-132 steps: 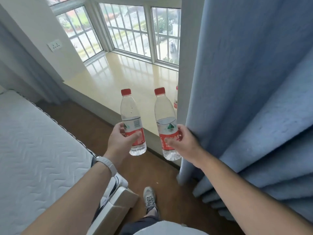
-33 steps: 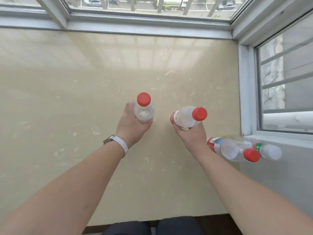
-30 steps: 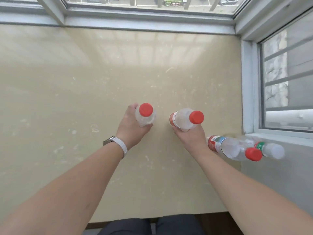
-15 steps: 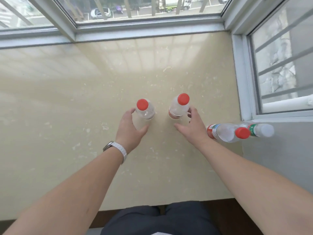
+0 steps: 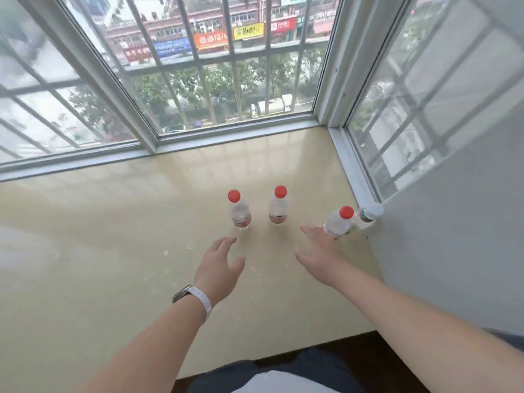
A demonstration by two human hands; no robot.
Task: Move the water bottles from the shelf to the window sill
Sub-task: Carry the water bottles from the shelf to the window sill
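Two clear water bottles with red caps stand upright side by side on the beige window sill (image 5: pixel 113 251): the left bottle (image 5: pixel 239 212) and the right bottle (image 5: pixel 278 207). My left hand (image 5: pixel 219 268) hovers open just short of the left bottle, touching nothing. My right hand (image 5: pixel 319 252) is open too, spread near the sill, apart from the right bottle. A third red-capped bottle (image 5: pixel 338 222) stands by the right wall, with a white-capped, green-labelled bottle (image 5: pixel 368 217) right behind it.
Barred window panes (image 5: pixel 226 80) close off the far side of the sill, and another window (image 5: pixel 411 123) its right side. A grey wall (image 5: pixel 453 236) runs along the right. The sill's front edge is near my legs.
Both hands have let go of the two bottles and drawn back toward me. The bottles now stand on the sill. The view has tilted up to the windows.
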